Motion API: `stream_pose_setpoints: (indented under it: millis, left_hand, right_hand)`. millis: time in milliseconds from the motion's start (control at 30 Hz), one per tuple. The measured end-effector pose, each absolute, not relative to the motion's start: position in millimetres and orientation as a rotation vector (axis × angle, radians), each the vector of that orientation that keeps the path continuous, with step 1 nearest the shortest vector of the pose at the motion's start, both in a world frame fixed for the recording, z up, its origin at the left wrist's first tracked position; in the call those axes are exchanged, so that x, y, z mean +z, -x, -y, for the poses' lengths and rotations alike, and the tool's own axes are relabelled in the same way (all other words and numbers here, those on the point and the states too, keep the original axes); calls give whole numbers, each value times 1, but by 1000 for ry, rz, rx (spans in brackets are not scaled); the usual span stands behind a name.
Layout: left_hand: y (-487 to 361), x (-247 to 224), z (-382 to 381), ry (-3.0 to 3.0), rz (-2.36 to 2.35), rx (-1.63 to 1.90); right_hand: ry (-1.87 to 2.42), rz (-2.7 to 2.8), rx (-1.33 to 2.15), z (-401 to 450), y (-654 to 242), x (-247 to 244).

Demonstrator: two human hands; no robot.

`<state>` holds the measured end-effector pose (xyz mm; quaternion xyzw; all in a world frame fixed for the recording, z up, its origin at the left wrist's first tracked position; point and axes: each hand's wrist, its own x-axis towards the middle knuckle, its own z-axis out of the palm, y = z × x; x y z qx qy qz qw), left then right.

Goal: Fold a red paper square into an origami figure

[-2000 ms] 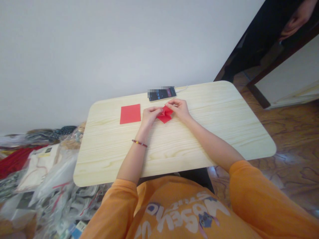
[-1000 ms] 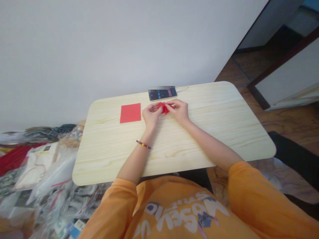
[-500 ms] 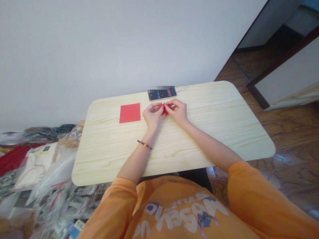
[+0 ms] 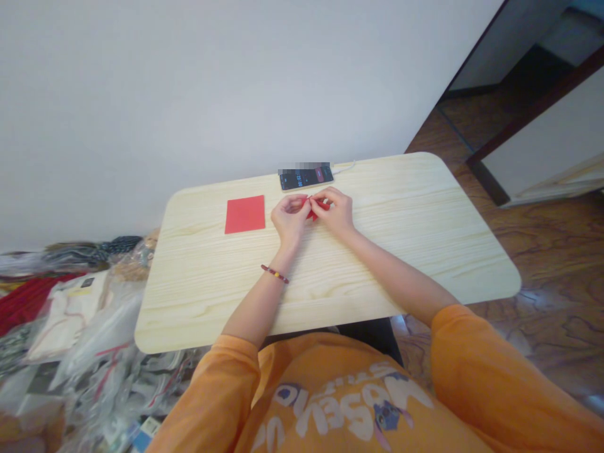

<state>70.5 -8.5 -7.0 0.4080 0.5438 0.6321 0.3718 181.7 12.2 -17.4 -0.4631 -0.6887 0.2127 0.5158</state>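
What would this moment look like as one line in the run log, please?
left hand: pinching folded red origami paper | right hand: pinching same paper | on pale wooden table: flat red paper sheet, black smartphone

Bright even room light, very soft shadows, small glare on the floor (image 4: 533, 296), strong bending at picture edges, blurred patch on the phone (image 4: 304, 167)

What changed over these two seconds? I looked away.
The left hand and right hand closed in together, their fingers now nearly hiding the folded red paper; a person in the doorway has gone. The flat red square and phone stayed put.
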Motion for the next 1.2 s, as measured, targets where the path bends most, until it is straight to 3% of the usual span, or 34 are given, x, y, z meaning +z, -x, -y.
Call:
stream_pose_setpoints:
  millis: [267,800,1033,1200]
  left_hand:
    - [-69,-20,4,-1020,-1240,1624]
    - [-63,-30,-5,-1130,-961,1515]
    - [-63,-24,-2,-1229,-949,1460]
    - [-58,-25,-4,-1219,-1061,1531]
  right_hand:
    - [1104,1593,512,-15,-181,-19]
    - [957,1441,921,-27,-183,-31]
    - [1137,1499,692,-28,-191,-23]
    - [1098,1486,820,-31,-192,-24]
